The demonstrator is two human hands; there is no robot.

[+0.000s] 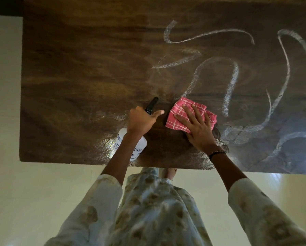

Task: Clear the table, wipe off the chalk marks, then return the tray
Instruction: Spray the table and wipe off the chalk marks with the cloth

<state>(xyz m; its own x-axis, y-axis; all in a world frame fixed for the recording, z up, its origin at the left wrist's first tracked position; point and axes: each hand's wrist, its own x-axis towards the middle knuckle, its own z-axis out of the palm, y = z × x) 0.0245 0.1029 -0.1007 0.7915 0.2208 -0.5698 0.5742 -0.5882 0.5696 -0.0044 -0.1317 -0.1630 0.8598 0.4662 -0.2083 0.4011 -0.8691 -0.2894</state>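
A dark wooden table (77, 77) fills the upper view. White chalk marks (233, 77) curl over its middle and right part; the left part bears only faint smears. My right hand (196, 126) presses flat, fingers spread, on a folded pink checked cloth (180, 112) near the table's front edge. My left hand (141, 119) grips the black trigger head of a white spray bottle (131, 142), forefinger stretched toward the cloth. The bottle tilts over the front edge, its black nozzle (153, 102) pointing away from me.
The table's front edge (68, 162) runs just before my body. Pale floor (33, 192) lies to the left and below. My foot (169, 172) shows under the table edge. No tray is in view.
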